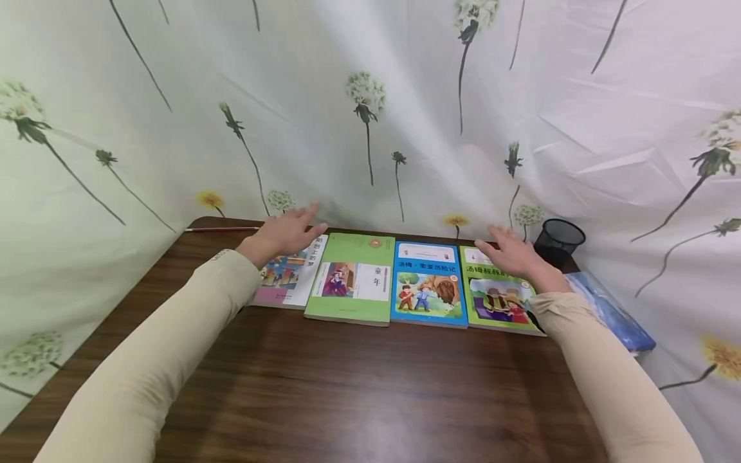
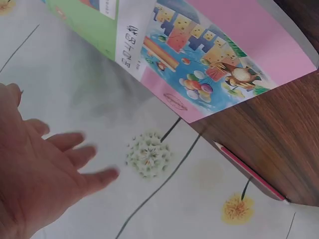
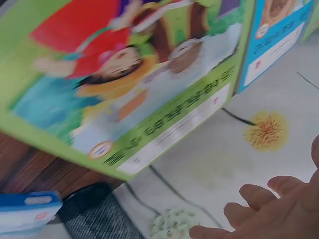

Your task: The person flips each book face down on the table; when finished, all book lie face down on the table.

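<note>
Four books would be several, lying in a row along the table's far edge. My left hand (image 1: 283, 232) is held over the top of the pink-and-white book (image 1: 289, 273), fingers spread and nothing in them. Beside that book lies a green book (image 1: 350, 308), then a blue book (image 1: 429, 292) with two cartoon figures. Over the light-green book (image 1: 502, 302) at the right end hovers my right hand (image 1: 512, 257), its fingers extended and holding nothing. Both wrist views show the left palm (image 2: 47, 174) and right fingers (image 3: 264, 204) apart from the covers.
A red pencil (image 1: 222, 229) lies at the back left. At the back right stands a black mesh pen holder (image 1: 559, 241), with a blue plastic-wrapped pack (image 1: 613, 312) in front of it. Dandelion-printed cloth (image 1: 324, 128) hangs behind the brown wooden table (image 1: 370, 386).
</note>
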`<state>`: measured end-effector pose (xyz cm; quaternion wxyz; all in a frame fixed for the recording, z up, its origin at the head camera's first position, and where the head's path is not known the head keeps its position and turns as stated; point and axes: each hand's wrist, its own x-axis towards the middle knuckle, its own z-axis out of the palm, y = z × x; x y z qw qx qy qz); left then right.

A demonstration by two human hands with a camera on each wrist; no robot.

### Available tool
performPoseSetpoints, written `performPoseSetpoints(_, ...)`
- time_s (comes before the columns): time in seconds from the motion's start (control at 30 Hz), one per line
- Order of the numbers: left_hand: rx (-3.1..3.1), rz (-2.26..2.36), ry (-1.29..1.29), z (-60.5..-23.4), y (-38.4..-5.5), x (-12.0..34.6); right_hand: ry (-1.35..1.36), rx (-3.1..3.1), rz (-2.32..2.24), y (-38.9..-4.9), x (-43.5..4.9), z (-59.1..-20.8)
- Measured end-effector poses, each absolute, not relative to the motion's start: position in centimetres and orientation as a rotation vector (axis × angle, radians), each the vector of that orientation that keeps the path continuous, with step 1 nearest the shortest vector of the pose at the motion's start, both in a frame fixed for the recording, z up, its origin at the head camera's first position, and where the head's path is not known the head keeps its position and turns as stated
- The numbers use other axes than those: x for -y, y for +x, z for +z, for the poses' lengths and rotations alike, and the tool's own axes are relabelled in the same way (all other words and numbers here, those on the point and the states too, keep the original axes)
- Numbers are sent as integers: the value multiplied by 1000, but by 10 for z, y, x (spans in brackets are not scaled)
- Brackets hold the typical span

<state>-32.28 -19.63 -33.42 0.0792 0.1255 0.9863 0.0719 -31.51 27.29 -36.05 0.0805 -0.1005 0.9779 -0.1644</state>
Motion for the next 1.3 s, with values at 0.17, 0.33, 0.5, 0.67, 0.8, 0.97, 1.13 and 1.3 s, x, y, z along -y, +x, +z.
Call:
performPoseSetpoints(0.17,-2927,302,384,-332,-318,199,-396,-2889,-604,-328,-246,-360)
performPoseSetpoints(0.33,-2934,418,366,-334,-306,212,-449,-2894,-603,-343,-199,-357)
performPoseSetpoints(0.5,-2904,523,244,-343,-285,237,-494,-2745,-818,-359,-146,-355)
performPoseSetpoints(0.67,-2831,592,86,-353,-269,264,-502,-2563,-974,-375,-106,-358)
performPoseSetpoints(0.8,-2772,737,-62,-359,-260,285,-482,-2432,-1057,-383,-77,-357)
performPoseSetpoints(0.97,-2495,1137,-244,-370,-253,306,-454,-2326,-1169,-387,-40,-361)
performPoseSetpoints(1.13,-2341,1245,-310,-377,-241,319,-437,-2249,-1227,-392,-7,-375)
performPoseSetpoints(1.3,-2280,1274,-317,-381,-229,323,-384,-2230,-1257,-396,16,-390)
